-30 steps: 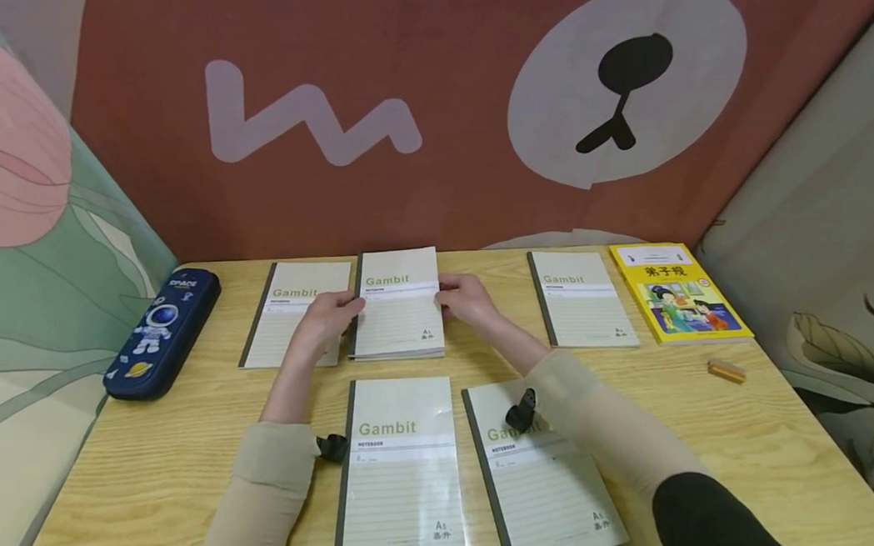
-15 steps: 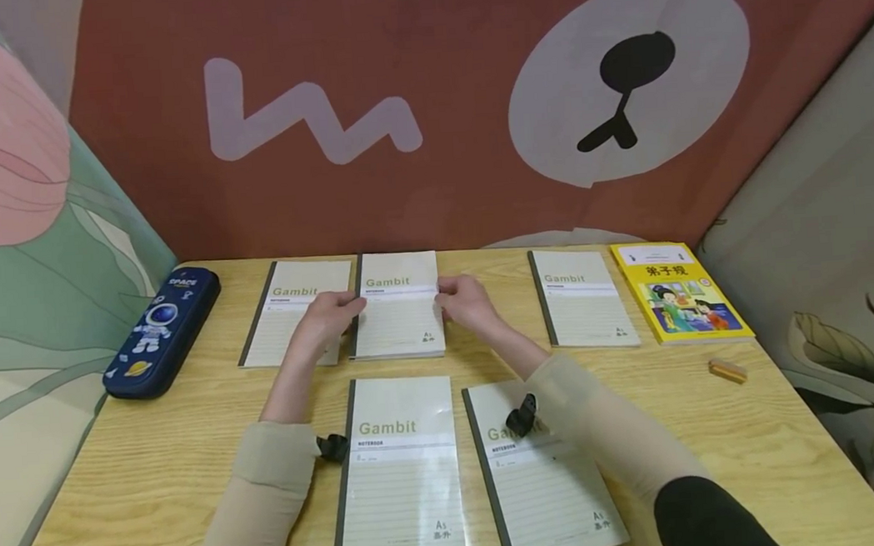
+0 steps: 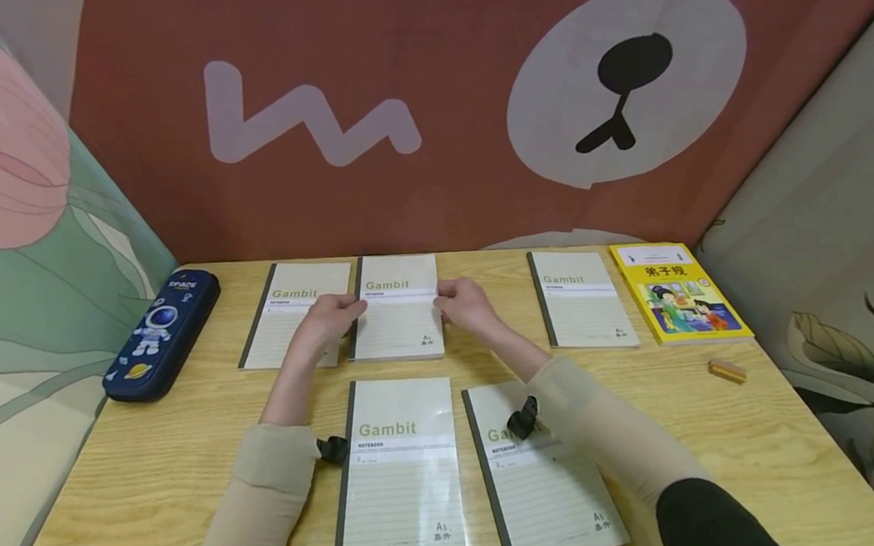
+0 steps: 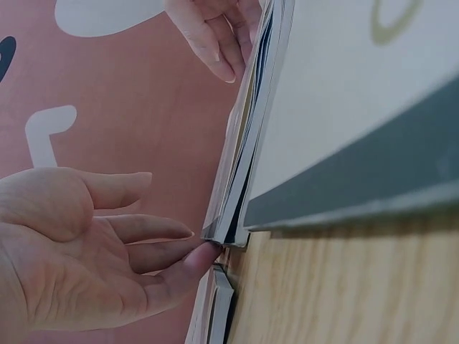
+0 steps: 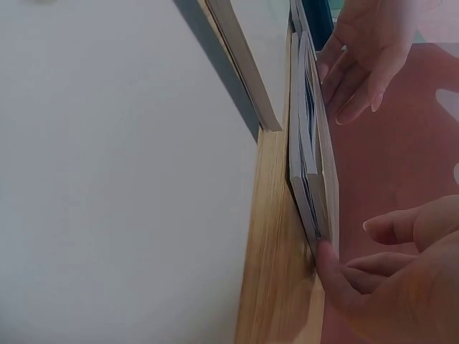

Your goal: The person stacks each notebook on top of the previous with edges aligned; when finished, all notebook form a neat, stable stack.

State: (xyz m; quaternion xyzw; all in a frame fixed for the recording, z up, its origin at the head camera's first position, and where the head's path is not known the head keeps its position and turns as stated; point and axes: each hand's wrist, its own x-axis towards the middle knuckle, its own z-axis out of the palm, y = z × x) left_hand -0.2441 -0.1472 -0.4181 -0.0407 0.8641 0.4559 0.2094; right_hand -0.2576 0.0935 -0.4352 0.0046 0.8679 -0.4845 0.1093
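Two notebooks or more lie stacked at the back middle of the table, the top one a pale Gambit notebook (image 3: 398, 325) with a dark spine. My left hand (image 3: 332, 317) touches the stack's spine side with its fingertips. On the opposite edge rests my right hand (image 3: 465, 303). In the left wrist view the left hand (image 4: 86, 251) has its fingers extended, one fingertip on the spine's end. The right wrist view has the right hand (image 5: 401, 279) with one fingertip against the stack's page edges (image 5: 310, 165). Behind my left hand lies another Gambit notebook (image 3: 278, 324).
Two Gambit notebooks lie in front, one straight (image 3: 398, 492) and one tilted (image 3: 548, 500) under my right forearm. At right are another notebook (image 3: 582, 314), a yellow book (image 3: 682, 291) and a small orange-brown block (image 3: 726, 371). A navy pencil case (image 3: 163, 336) lies far left.
The top notebook has come down and slid slightly toward me, so the stack looks flatter and more even. Both hands stay at its sides, nearly still.
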